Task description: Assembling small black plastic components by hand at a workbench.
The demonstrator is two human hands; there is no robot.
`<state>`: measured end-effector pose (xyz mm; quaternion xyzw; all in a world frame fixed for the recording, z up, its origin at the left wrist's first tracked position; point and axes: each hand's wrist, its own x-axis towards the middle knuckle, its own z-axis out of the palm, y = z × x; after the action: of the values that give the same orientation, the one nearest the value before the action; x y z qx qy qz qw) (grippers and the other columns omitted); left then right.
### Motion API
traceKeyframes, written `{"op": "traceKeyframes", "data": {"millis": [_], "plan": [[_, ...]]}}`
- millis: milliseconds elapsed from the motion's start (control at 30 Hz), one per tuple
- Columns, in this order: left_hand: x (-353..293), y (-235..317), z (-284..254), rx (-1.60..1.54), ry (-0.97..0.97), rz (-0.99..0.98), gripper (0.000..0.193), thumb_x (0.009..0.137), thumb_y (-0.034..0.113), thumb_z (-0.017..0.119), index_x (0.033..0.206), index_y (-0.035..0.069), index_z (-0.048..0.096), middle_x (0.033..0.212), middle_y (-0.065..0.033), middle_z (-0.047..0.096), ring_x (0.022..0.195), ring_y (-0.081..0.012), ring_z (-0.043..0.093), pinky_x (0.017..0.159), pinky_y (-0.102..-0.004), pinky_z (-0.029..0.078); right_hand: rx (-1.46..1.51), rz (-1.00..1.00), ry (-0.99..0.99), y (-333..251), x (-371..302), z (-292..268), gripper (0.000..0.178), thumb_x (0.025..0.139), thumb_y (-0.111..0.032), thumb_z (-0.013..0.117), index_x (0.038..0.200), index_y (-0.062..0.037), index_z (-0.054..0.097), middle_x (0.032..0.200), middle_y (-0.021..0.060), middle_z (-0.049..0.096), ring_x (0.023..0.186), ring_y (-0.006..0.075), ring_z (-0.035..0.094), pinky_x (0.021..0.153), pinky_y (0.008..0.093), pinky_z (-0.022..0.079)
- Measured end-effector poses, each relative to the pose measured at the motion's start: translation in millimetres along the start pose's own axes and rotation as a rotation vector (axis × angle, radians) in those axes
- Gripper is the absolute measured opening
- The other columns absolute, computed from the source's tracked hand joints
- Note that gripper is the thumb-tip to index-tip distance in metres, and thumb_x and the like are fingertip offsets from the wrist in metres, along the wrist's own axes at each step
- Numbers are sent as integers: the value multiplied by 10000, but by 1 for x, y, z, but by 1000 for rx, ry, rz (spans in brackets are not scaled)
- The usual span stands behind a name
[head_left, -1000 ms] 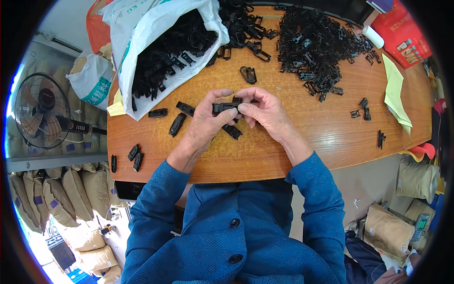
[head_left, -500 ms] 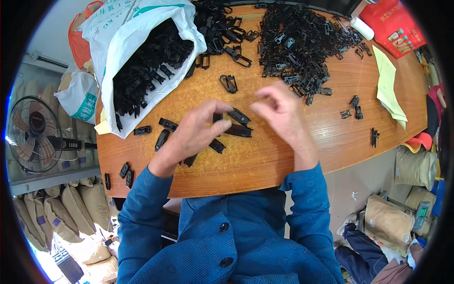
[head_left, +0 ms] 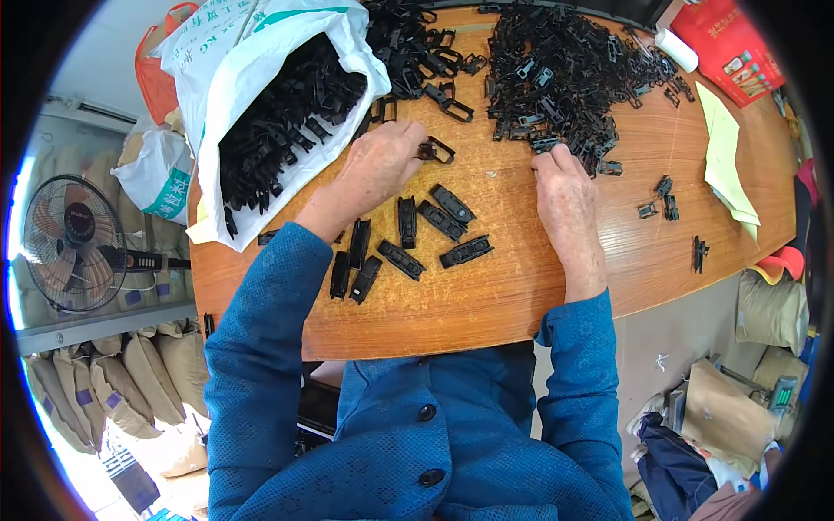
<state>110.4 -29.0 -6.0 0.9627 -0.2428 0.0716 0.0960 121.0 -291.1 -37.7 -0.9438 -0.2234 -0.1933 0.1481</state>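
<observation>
My left hand point(head_left: 380, 162) reaches forward over the wooden table point(head_left: 486, 295), its fingertips on a black open-frame plastic piece point(head_left: 437, 151). My right hand point(head_left: 565, 195) lies flat, its fingertips touching the near edge of a big heap of black plastic parts point(head_left: 565, 69). Between the two hands lie several assembled black buckle-like pieces point(head_left: 408, 234), loose on the wood. Whether either hand has a firm grip on a piece is unclear.
A white sack point(head_left: 261, 95) full of black parts lies open at the back left. A second heap of black frames point(head_left: 417, 48) sits beside it. Yellow paper point(head_left: 725, 152) and a red box point(head_left: 734, 43) are at the right. A fan point(head_left: 74, 243) stands left of the table.
Both hands held one black piece together at the table's middle. It now lies among the finished pieces, and the hands have spread forward, left toward a frame, right toward the big heap.
</observation>
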Motion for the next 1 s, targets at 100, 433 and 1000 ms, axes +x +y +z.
{"op": "traceKeyframes", "data": {"millis": [100, 433, 1000], "plan": [[-14, -2, 5, -132, -13, -234, 255, 780, 46, 660, 983, 10, 508, 886, -98, 577, 830, -263, 585, 712, -344, 483, 188, -24, 72, -8, 5, -2, 80, 818, 27, 567, 879, -19, 591, 843, 85, 548, 721, 264, 590, 630, 350, 513], [-70, 55, -7, -2013, 51, -496, 387, 893, 135, 612, 1252, 50, 494, 946, -46, 628, 702, -80, 587, 584, -172, 481, 487, -689, 434, -56, -8, -24, 283, 682, 95, 676, 944, 9, 610, 966, 142, 618, 728, 250, 652, 547, 293, 529], [-84, 73, -19, -1966, -19, -406, 427, 888, 153, 615, 1259, -18, 492, 926, -50, 625, 706, -94, 615, 597, -178, 512, 407, -862, 323, -74, -24, -43, 172, 663, -39, 689, 820, -76, 629, 956, 75, 610, 878, 227, 645, 680, 297, 578]]}}
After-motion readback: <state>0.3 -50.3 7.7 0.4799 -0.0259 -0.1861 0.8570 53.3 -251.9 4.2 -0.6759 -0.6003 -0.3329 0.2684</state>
